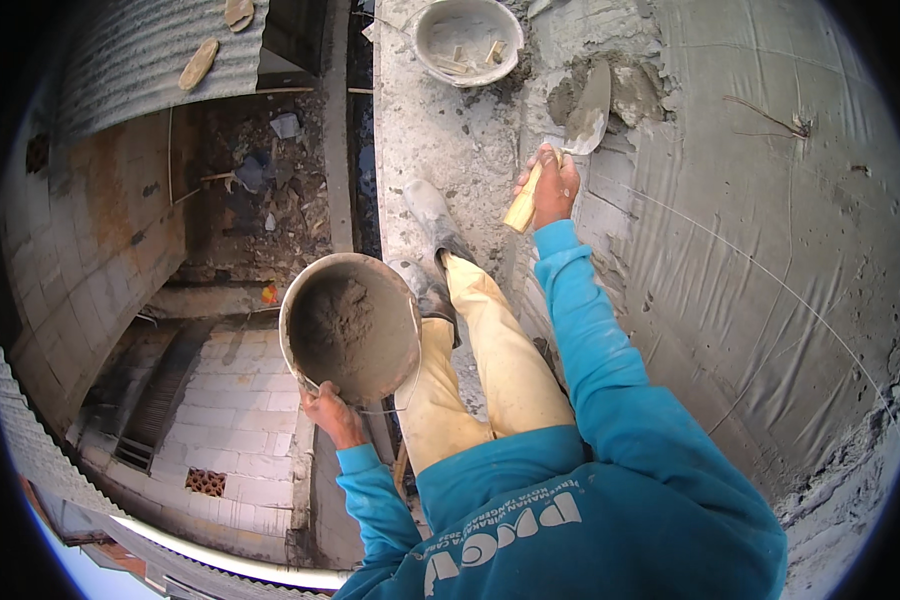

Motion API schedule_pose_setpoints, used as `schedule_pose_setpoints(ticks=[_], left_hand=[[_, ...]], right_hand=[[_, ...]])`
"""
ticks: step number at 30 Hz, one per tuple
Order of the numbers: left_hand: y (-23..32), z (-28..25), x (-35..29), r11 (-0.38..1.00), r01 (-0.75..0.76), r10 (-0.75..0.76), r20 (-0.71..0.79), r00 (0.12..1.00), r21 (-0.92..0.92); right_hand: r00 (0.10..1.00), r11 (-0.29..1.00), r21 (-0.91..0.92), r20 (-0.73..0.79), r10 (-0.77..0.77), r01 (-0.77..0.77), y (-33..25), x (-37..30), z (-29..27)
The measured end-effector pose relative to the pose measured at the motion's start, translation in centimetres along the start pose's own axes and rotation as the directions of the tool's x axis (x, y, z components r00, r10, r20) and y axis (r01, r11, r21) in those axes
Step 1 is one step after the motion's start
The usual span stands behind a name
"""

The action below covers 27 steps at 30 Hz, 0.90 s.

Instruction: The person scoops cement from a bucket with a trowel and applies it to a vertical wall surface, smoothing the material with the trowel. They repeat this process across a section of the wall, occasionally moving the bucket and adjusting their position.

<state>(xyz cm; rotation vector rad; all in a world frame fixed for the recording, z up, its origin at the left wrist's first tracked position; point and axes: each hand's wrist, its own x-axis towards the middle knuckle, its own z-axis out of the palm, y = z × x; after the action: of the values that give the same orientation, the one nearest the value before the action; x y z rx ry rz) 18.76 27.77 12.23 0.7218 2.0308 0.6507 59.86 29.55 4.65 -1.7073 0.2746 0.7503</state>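
Observation:
My left hand (334, 414) grips the rim of a bucket (287, 318) at its near side, holding it tilted by my left leg. Wet grey mortar (342, 325) lies inside it, heaped toward the middle. A thin wire handle hangs along the bucket's right side. My right hand (552, 187) is closed round the pale wooden handle of a trowel (590, 110). The trowel's metal blade, smeared with mortar, points away from me and lies over a rough patch of wet mortar (635, 95) at the edge of the grey rendered surface.
A round basin (518, 45) with wood scraps stands ahead on the concrete ledge (395, 120) under my boots. Left of the ledge is a drop to a littered lower area (270, 190) and block walls (235, 390). A string (750, 250) crosses the smooth rendered surface (740, 160) at right.

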Motion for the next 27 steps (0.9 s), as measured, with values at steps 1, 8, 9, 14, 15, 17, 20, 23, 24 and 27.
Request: schedule_pose_setpoints(ticks=[1,8,9,14,15,17,20,23,24,27], left_hand=[[0.0,0.1,0.0,1.0,-0.001,0.001,0.005,1.0,-0.006],[-0.2,0.0,-0.1,0.999,0.012,-0.011,0.018,1.0,-0.042],[-0.2,0.0,-0.1,1.0,0.003,-0.003,0.02,1.0,-0.022],[-0.1,-0.2,-0.3,0.999,-0.015,0.016,0.026,1.0,-0.028],[-0.1,-0.2,-0.3,1.0,-0.006,0.005,0.014,1.0,0.003],[-0.1,-0.1,-0.3,1.0,-0.016,0.016,0.022,1.0,-0.022],[-0.2,0.0,-0.2,0.999,-0.003,0.005,0.029,1.0,-0.047],[-0.1,-0.1,-0.3,1.0,0.003,-0.003,0.011,1.0,0.002],[-0.1,-0.1,-0.3,1.0,0.005,-0.005,0.014,1.0,0.0],[0.0,-0.1,-0.5,0.999,0.01,-0.009,0.021,1.0,-0.033]], right_hand=[[1.0,1.0,0.009,0.008,0.013,-0.013,-0.3,0.2,0.0],[0.994,0.988,0.118,0.052,0.094,-0.099,-2.9,0.5,0.1],[0.997,0.993,0.1,0.044,0.063,-0.067,-3.2,0.6,0.2],[0.998,0.999,0.009,-0.049,-0.047,0.048,-3.8,0.2,0.8],[0.998,0.999,0.007,-0.051,-0.033,0.033,-3.6,-0.1,0.9],[1.0,1.0,0.019,-0.002,-0.007,0.007,-3.0,-0.8,0.8],[0.996,0.996,-0.033,0.033,0.088,-0.087,-1.7,-1.0,0.9],[0.997,0.998,-0.009,0.028,0.069,-0.069,-0.9,0.2,1.4],[0.997,0.998,-0.015,0.02,0.069,-0.069,-0.7,0.7,1.7],[0.999,0.999,-0.03,-0.027,0.038,-0.039,-0.7,2.0,2.3]])
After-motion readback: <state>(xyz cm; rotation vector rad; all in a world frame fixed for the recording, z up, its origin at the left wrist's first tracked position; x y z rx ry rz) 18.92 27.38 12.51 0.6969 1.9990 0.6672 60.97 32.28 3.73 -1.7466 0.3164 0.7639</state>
